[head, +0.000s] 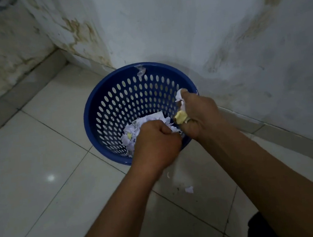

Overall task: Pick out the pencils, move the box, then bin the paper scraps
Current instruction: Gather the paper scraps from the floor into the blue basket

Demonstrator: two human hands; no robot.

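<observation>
Pale floor tiles [39, 150] surround the blue perforated plastic bin [111, 103] at centre frame; over it, my left hand [155, 145] and right hand [197, 114] each clutch crumpled white paper scraps [144, 120].

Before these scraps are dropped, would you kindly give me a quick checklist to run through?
1. Left hand over the blue bin: ok.
2. Right hand over the bin: ok, though close to its rim.
3. Both hands gripping paper scraps: ok.
4. Floor free of litter: not ok; a stray scrap lies on the tiles.
5. Room left in the bin: ok, its walls show bare.
</observation>
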